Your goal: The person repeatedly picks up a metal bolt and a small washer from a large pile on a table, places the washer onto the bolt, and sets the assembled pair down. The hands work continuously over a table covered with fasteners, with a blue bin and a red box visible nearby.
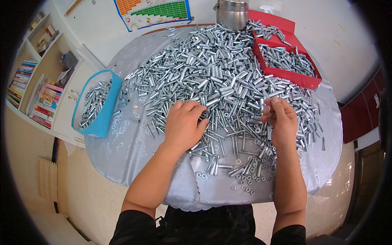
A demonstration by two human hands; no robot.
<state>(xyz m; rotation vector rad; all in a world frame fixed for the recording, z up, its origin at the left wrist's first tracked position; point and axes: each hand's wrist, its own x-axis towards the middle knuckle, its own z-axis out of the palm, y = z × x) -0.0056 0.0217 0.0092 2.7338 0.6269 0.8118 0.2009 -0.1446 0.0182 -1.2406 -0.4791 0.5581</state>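
A large heap of loose silvery bolts and metal sleeves [220, 77] covers much of the round table. My left hand [181, 124] rests at the heap's near left side, palm down. Its thumb is apart from the bent fingers, whose tips reach in among the pieces. Farther right, my right hand [283, 122] is held over the heap with thumb and fingers curled together. A shiny metal piece shows right at those fingertips, but I cannot tell whether it is gripped or lies behind them. Loose nuts and washers [249, 179] lie in front of the heap, between my forearms.
A blue bin [109, 106] of metal parts stands on the left; a red box [292, 79] of bolts, lid folded back, at the far right. Behind the heap is a steel pot [232, 15]. A patterned grey cloth [130, 157] covers the table. Bookshelves [34, 69] stand left.
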